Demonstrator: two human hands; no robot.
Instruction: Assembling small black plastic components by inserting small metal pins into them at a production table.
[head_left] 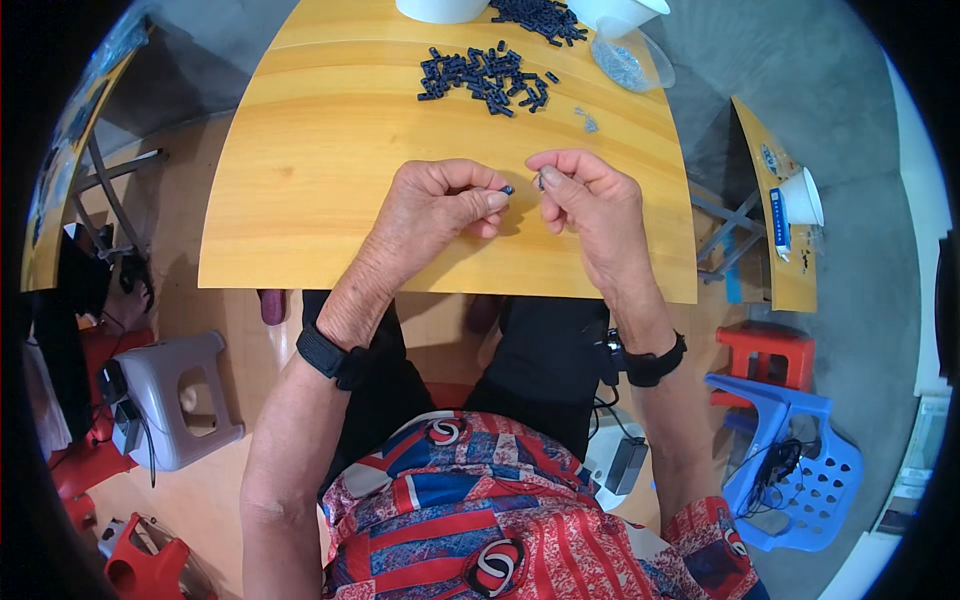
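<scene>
Over the near half of the wooden table (300,190), my left hand (440,205) pinches a small black cylindrical part (507,190) between thumb and forefinger; only its end shows. A short gap away, my right hand (597,200) is closed in a pinch too. A tiny dark or metallic bit (541,184) shows at its fingertips, too small to name. Beyond both hands lies a loose pile of short black cylindrical parts (485,78). To the right of that pile sits a small cluster of thin silvery pieces (587,121).
A second black pile (540,18) lies at the far edge, between a white bowl (440,9) and another white container (620,10). A clear dish (622,65) of small silvery pieces stands far right. Stools flank me, one grey (185,400), one blue (800,470).
</scene>
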